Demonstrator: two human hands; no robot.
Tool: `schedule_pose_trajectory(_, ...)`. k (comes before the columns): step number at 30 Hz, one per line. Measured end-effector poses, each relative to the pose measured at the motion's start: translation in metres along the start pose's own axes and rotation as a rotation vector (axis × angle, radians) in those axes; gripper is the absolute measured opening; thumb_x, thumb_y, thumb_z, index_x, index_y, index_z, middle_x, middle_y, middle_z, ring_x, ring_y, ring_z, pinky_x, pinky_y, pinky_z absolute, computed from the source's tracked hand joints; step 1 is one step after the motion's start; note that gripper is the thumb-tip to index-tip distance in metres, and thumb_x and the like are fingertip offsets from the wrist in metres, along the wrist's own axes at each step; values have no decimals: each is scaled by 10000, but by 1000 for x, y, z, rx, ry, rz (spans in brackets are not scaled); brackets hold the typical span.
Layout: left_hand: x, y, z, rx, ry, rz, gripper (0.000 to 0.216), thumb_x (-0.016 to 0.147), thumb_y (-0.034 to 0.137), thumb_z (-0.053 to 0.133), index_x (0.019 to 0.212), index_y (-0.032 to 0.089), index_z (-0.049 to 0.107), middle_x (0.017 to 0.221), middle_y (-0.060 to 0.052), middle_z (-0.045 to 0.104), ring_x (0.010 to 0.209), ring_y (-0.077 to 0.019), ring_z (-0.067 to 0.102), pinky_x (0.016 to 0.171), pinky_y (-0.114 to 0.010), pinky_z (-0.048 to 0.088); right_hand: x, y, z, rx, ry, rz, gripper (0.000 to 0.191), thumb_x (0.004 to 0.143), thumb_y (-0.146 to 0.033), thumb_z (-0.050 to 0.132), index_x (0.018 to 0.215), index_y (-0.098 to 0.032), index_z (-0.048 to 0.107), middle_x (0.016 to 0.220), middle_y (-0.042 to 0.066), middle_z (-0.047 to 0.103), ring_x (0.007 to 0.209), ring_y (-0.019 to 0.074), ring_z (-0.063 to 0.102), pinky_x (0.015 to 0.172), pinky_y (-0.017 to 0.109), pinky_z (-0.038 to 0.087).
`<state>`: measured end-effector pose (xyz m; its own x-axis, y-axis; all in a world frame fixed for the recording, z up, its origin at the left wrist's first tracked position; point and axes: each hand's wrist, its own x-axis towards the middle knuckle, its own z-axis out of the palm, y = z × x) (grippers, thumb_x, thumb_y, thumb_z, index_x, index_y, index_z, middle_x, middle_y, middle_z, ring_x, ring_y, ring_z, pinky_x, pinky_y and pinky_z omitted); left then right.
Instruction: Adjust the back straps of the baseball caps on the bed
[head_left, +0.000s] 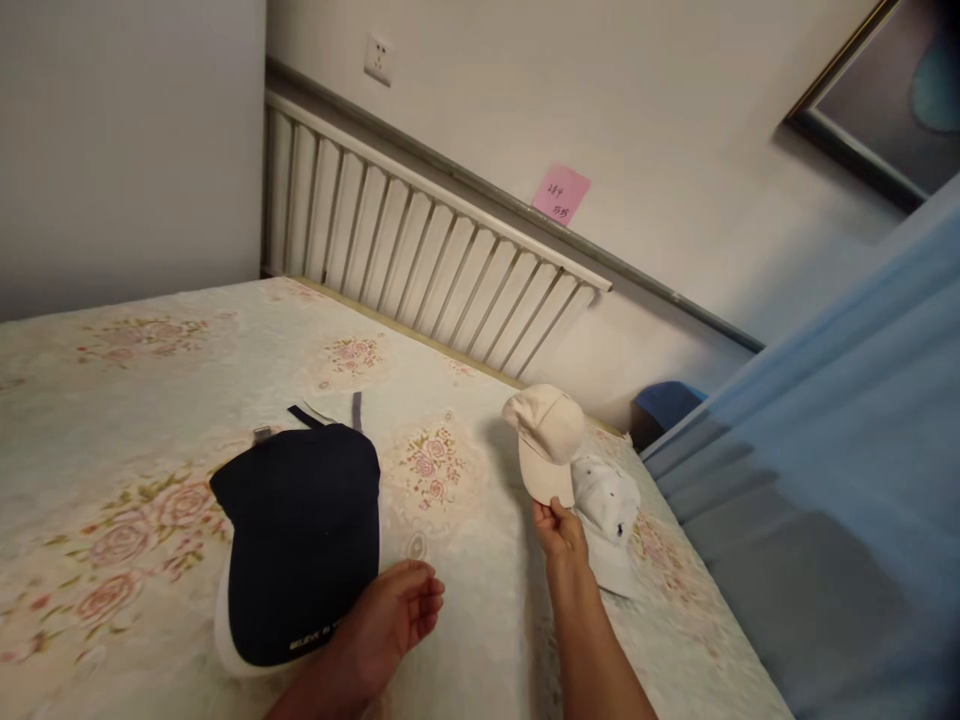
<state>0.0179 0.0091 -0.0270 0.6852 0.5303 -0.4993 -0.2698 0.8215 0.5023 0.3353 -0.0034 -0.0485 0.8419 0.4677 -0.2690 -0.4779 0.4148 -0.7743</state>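
My right hand (561,530) pinches the brim of a beige cap (546,436) and holds it up above the bed's right side. Just right of it a white cap (609,510) lies on the flowered bedsheet (150,400). My left hand (397,612) hovers palm up with its fingers loosely curled and nothing in it, next to the lower right edge of a navy cap (300,540). The navy cap lies flat on the bed, and a white edge shows under it.
A white slatted headboard (420,250) stands along the far side of the bed. The wall behind carries a socket (379,58) and a pink sticky note (560,194). A blue curtain (825,480) hangs at the right, with a blue bin (664,404) behind it.
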Motion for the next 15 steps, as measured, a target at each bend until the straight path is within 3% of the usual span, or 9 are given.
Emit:
schedule_pose_trajectory(2, 0, 0, 1, -28, 19, -24, 301, 603, 255, 742, 771, 179, 504, 686, 2, 639, 599, -93, 586, 595, -200, 434, 13, 3, 0, -35, 31, -13, 194, 859, -152, 558, 1050, -169, 586, 995, 31, 662, 851, 146, 648, 746, 331, 551)
schedule_pose_trajectory(5, 1, -1, 2, -20, 16, -37, 272, 626, 235, 720, 770, 181, 495, 686, 4, 638, 597, -92, 588, 597, -203, 437, 23, 11, -6, -94, 79, -5, 279, 878, -313, 568, 1107, -154, 565, 1064, 60, 617, 859, 163, 625, 721, 347, 547)
schedule_pose_trajectory(11, 1, -4, 3, -18, 22, -34, 249, 647, 210, 708, 770, 184, 494, 688, 4, 637, 598, -95, 594, 610, -208, 439, 23, 29, -26, -199, 155, 64, 317, 880, -339, 560, 1146, -168, 543, 1112, 69, 589, 900, 178, 607, 745, 367, 537)
schedule_pose_trajectory(15, 2, -6, 2, -16, 6, -30, 251, 656, 218, 710, 780, 183, 493, 685, 2, 638, 595, -95, 595, 602, -206, 439, 13, 37, -37, -216, 101, -7, 330, 879, -344, 559, 1159, -171, 538, 1135, 74, 580, 925, 187, 602, 766, 383, 532)
